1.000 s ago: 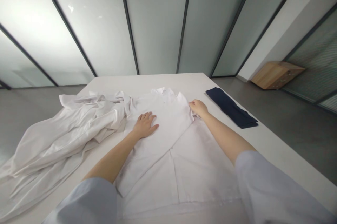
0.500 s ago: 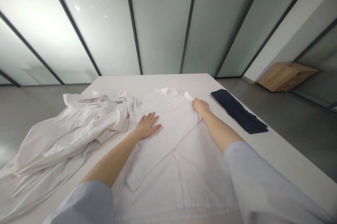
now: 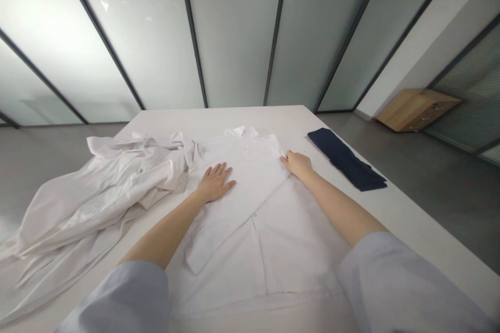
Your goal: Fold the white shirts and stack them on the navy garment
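Observation:
A white shirt [image 3: 258,249] lies spread on the white table, its collar [image 3: 240,132] at the far end. One sleeve is folded diagonally across its front. My left hand [image 3: 214,182] rests flat on the left part of the chest, fingers spread, holding nothing. At the right edge, just below the shoulder, my right hand [image 3: 297,163] has its fingers closed on the shirt's fabric. The fingertips are partly hidden from me. To the left, a heap of crumpled white garments [image 3: 117,192] lies against the shirt's left side.
A folded dark navy cloth [image 3: 346,158] lies near the right edge of the white table [image 3: 406,234]. Frosted glass panels [image 3: 234,31] stand beyond the table's far edge. A wooden cabinet [image 3: 414,109] is on the floor at the far right.
The raised fabric at the right shoulder now lies flatter. My right hand has slid slightly down the shirt's edge, while my left hand keeps its place. The view has shifted a little.

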`<action>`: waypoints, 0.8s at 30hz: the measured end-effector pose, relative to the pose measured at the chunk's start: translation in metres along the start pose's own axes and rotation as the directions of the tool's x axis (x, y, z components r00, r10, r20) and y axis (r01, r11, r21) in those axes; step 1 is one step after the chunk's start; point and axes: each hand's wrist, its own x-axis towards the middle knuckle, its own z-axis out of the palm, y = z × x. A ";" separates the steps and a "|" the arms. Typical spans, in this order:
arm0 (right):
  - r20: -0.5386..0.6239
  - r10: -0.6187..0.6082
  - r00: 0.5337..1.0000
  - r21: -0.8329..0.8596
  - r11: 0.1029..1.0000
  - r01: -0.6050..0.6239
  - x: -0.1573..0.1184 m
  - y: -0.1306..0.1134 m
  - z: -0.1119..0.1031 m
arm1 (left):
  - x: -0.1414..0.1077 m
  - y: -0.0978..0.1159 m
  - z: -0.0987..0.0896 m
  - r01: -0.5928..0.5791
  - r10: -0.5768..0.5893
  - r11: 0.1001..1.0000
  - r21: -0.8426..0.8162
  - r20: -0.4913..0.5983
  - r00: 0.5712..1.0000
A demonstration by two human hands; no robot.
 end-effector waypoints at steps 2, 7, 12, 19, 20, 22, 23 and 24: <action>-0.012 -0.012 1.000 -0.005 1.000 0.012 -0.007 0.005 0.000 | 0.000 0.000 0.000 0.003 -0.003 1.000 0.009 0.002 1.000; -0.015 0.045 0.999 0.028 0.999 -0.045 -0.005 0.013 -0.002 | 0.000 0.000 0.000 0.023 -0.023 0.999 0.025 0.009 1.000; -0.037 0.067 0.997 0.020 0.998 -0.067 -0.003 0.016 0.000 | 0.002 -0.002 0.000 0.017 -0.018 0.999 0.034 0.007 1.000; -0.032 0.129 0.991 0.013 0.992 -0.128 -0.002 0.017 0.001 | 0.002 -0.002 -0.001 0.014 -0.014 1.000 0.023 -0.005 1.000; -0.058 0.132 0.989 0.014 0.991 -0.132 -0.001 0.016 0.000 | 0.002 -0.002 -0.001 0.015 -0.014 0.999 0.029 -0.014 1.000; -0.131 0.092 0.987 0.027 0.996 -0.089 0.002 0.010 -0.002 | 0.001 -0.002 0.000 0.017 -0.015 0.999 0.042 -0.029 0.999; -0.158 0.046 0.986 0.037 0.998 -0.041 0.003 0.005 -0.002 | 0.001 -0.001 0.001 0.016 -0.015 0.999 0.046 -0.031 0.999; -0.167 -0.013 0.986 0.046 0.999 0.021 0.004 0.000 -0.001 | 0.001 -0.001 0.002 0.014 -0.013 0.999 0.050 -0.032 0.999</action>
